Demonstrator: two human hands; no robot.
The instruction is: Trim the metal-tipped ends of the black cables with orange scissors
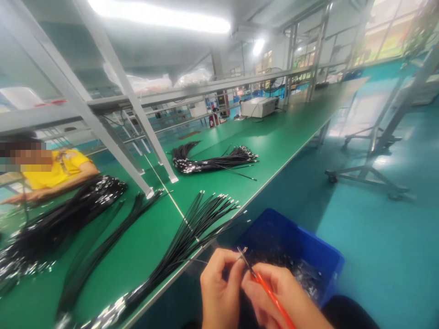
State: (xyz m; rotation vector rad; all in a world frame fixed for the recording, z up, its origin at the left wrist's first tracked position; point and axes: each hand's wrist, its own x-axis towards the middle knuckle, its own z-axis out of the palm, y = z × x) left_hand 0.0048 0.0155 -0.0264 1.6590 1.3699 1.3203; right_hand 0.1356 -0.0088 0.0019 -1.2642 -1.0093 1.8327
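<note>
My right hand (274, 292) is closed around red-handled cutters (272, 297), whose thin dark jaws point up and to the left. Beside it, my left hand (221, 285) pinches a thin black cable (197, 261) near its end, close to the jaws. Whether the jaws touch the cable end I cannot tell. That cable runs back toward a bundle of black cables (181, 237) with pale tips, fanned out along the table edge. Below my hands stands a blue bin (329, 256) with many small clear and dark pieces in it.
The green table (147, 246) bears more cable bundles, one (216, 160) farther back and a large pile (75, 210) at left. Metal shelf posts (137, 105) rise from it. A person in a yellow shirt (55, 171) sits opposite. A wheeled stand (370, 169) is at right.
</note>
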